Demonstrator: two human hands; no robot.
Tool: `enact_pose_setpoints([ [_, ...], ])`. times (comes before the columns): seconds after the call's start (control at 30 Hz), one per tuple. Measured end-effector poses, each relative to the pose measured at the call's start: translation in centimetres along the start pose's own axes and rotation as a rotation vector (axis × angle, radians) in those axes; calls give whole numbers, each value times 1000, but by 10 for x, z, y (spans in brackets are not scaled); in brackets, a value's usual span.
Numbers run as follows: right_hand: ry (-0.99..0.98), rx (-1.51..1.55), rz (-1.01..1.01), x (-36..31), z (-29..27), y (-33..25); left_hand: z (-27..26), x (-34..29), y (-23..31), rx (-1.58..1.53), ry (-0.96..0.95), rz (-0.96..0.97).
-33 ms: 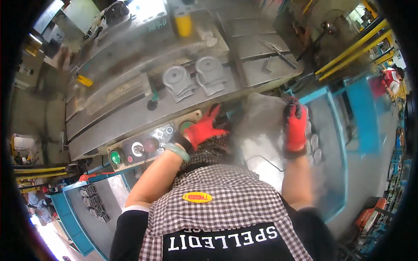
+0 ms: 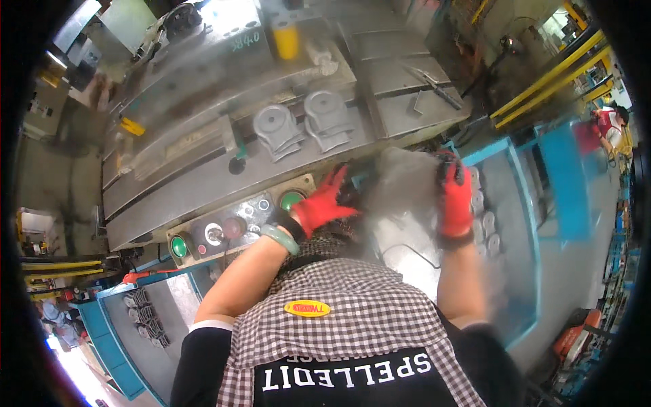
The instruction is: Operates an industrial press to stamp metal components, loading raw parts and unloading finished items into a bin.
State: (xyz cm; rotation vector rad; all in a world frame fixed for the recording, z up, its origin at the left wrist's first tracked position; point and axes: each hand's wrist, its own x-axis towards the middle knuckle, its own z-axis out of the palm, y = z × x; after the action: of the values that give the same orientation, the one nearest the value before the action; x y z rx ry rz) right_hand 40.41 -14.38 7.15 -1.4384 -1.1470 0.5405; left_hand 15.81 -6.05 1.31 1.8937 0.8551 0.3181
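I see the left grip (image 2: 323, 205), red-gloved, fingers spread, just beside a green button (image 2: 291, 199). The right grip (image 2: 456, 201), also red-gloved, curls at the right edge of a blurred grey sheet (image 2: 407, 180); I can't tell whether it pinches it. Two grey metal parts (image 2: 275, 124) lie beyond the left grip on the table (image 2: 203, 178).

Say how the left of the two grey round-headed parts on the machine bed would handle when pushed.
The left grey part has a metallic look, so it would likely stay stiff. Its broad, low shape on the machine bed suggests it would slide rather than roll. The bed's smooth-looking surface may offer little grip.
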Motion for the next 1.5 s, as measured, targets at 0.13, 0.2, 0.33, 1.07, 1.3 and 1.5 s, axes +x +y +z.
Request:
enact_pose_setpoints([
  [0.13,41,-523,-453,12,30,-16,17,10,16,-257,-24,146],
  [0.2,105,-335,-328,31,15,-27,4,5,14,-347,33,65],
  [0.33,115,337,-152,65,-37,-29,-33,-13,3,-229,399,303],
  [1.07,-755,-834,-377,74,108,-56,-256,-178,29,-64,1136,259],
  [1.3,-1180,222,-57,21,268,-85,-260,-192,57,164,1192,229],
  [1.5,-1527,316,-133,-16,342,-80,-285,-228,57,185,1200,400],
])
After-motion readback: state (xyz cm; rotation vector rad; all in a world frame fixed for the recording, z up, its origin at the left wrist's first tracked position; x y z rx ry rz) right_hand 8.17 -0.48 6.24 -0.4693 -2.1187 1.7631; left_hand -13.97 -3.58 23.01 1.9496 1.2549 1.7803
